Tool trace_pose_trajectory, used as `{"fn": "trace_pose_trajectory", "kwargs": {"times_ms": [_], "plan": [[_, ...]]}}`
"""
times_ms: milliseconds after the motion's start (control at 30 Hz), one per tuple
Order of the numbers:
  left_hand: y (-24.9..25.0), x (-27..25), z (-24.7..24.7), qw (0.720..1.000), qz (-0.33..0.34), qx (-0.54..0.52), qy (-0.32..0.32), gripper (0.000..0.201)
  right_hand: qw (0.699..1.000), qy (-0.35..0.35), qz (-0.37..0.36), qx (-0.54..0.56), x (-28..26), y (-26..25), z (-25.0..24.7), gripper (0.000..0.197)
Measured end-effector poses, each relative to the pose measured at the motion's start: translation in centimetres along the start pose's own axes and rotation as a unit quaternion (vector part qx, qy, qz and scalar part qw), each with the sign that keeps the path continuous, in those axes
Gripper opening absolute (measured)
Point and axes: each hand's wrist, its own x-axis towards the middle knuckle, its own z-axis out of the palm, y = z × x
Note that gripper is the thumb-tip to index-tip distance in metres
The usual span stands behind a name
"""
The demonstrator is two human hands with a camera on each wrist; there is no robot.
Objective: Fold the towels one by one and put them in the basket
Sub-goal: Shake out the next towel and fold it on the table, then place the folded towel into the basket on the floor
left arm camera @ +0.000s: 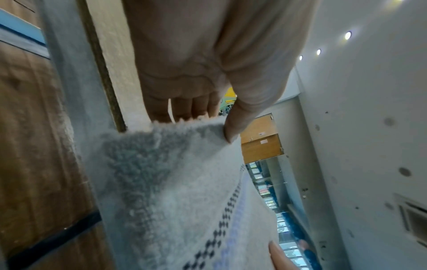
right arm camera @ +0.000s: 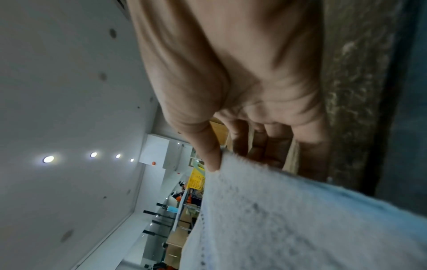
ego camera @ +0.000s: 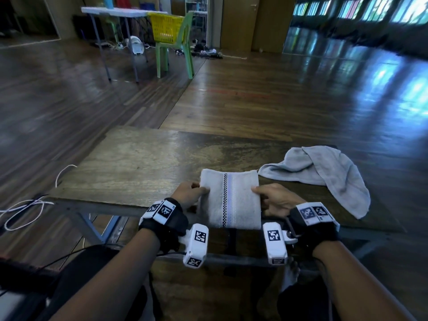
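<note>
A folded pale grey towel with a checked dark stripe lies at the near edge of the wooden table, hanging a little over the edge. My left hand pinches its left side, thumb on top, fingers under the cloth. My right hand pinches the right side the same way, with the towel held between thumb and fingers. A second grey towel lies crumpled on the table to the right. A yellow basket sits on a green chair far across the room.
The green chair stands beside a white folding table at the back left. White cables lie on the wooden floor to the left of my table. Wide floor stretches between my table and the basket.
</note>
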Motion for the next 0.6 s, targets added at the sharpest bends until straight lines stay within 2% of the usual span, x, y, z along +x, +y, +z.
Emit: {"fn": "trace_pose_trajectory", "kwargs": {"times_ms": [200,300,467,600], "plan": [[4.2,-5.8,-1.4,0.992,0.076,-0.097,-0.003,0.019,0.995,0.004,-0.093,0.023,-6.6,-2.9,-0.7,0.021],[7.3,-9.1,-2.5,0.986,0.131,-0.107,0.001,0.008,0.987,0.023,-0.158,0.010,-10.4,-4.9,-0.4,0.013],[11.0,-14.2,-4.9,0.979,0.170,-0.108,0.008,0.023,0.972,0.047,-0.231,0.009,-15.7,-7.5,0.7,0.030],[12.3,-16.7,-7.1,0.977,0.174,-0.123,0.029,0.016,0.966,0.023,-0.256,-0.015,-18.2,-9.5,2.2,0.035]]}}
